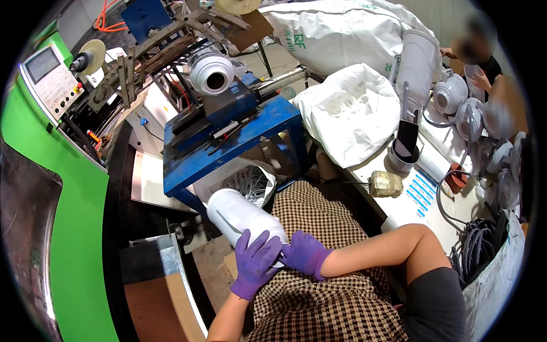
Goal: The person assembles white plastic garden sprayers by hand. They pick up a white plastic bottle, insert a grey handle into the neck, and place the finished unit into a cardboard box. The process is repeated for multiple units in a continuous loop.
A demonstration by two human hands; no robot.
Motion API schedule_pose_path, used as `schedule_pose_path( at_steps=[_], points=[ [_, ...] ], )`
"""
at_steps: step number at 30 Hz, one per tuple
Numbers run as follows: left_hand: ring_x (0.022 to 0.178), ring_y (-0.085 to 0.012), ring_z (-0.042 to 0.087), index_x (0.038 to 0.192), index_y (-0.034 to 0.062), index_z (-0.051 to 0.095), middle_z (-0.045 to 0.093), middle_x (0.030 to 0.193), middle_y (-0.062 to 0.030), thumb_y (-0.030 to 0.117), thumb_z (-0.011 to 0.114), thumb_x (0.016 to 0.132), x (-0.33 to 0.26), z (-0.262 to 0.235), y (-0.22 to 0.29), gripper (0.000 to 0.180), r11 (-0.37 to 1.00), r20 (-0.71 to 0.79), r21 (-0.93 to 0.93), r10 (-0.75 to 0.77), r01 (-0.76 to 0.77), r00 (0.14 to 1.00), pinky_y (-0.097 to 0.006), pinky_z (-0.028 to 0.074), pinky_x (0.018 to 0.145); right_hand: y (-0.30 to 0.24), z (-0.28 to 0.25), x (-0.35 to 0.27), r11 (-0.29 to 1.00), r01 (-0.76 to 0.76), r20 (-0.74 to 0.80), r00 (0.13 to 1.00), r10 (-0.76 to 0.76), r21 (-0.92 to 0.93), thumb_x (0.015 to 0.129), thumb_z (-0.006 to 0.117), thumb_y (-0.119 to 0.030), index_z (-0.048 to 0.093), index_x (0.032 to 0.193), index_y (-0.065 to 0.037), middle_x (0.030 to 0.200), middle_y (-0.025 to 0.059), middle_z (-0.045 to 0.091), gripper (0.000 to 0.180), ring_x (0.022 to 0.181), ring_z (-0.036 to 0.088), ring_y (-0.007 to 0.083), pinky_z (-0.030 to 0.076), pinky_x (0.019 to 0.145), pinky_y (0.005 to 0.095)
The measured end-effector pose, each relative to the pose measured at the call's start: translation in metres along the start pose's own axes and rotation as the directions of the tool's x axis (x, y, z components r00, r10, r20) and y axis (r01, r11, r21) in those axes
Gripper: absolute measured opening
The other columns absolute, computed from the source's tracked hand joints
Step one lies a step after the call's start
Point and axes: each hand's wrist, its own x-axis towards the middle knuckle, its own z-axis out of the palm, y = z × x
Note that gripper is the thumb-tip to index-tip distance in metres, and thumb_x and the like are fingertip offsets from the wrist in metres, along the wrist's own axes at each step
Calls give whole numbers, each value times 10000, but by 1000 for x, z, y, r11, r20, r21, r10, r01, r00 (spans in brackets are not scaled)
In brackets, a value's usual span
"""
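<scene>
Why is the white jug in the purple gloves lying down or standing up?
Lying tipped: the white jug rests slanted on the lap, with left hand and right hand on its lower end.

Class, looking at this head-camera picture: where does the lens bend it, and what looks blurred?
Head view: the green machine panel curves near the left rim and the corners go black; a co-worker's face at top right is blurred; both gloved hands, left hand and right hand, and the white canister stay sharp.
</scene>
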Motion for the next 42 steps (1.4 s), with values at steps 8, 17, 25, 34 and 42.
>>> schedule_pose_path(
  at_steps=[8,17,25,34,42],
  points=[
    [1232,-409,554,1292,98,600,649,1276,-116,338,899,661,-2,16,-61,738,874,-292,-101,-483,476,825,-550,358,1126,48,-69,25,675,372,-350,920,-176,637,896,631,-184,528,1460,-141,1509,188,484,575,985,699,385,602,832,444],
    [1336,-380,487,1284,86,606,566,1343,-109,273,966,582,-6,-28,-77,811,876,-397,-30,-453,482,798,-494,373,1158,156,-79,16,941,270,-556,823,-115,206,792,771,-76,680,1211,-96,1214,118,696,430,1082,675,334,545,898,431],
    [1400,-429,451,1325,94,554,562,1351,-118,346,954,609,-38,-47,-33,858,909,-521,-23,-366,415,772,-627,316,1198,370,-103,31,804,-445,-463,660,592,395,928,702,-326,758,1075,-56,1104,170,736,313,982,702,370,550,870,436],
    [1409,-446,436,1307,48,564,555,1382,-145,318,906,609,-50,-52,-6,823,834,-347,-67,-535,548,770,-563,339,1188,382,-29,74,490,-841,-113,523,845,-229,861,727,-424,799,1040,-131,1116,107,767,351,1024,738,309,576,856,415],
    [1288,-425,532,1352,65,539,612,1291,-155,363,944,561,-81,-45,-1,937,811,-279,33,-554,584,785,-619,313,1181,394,-53,53,424,-835,-301,328,895,351,822,777,-377,796,986,-92,1226,151,667,330,1153,653,310,515,983,417]
  ],
)
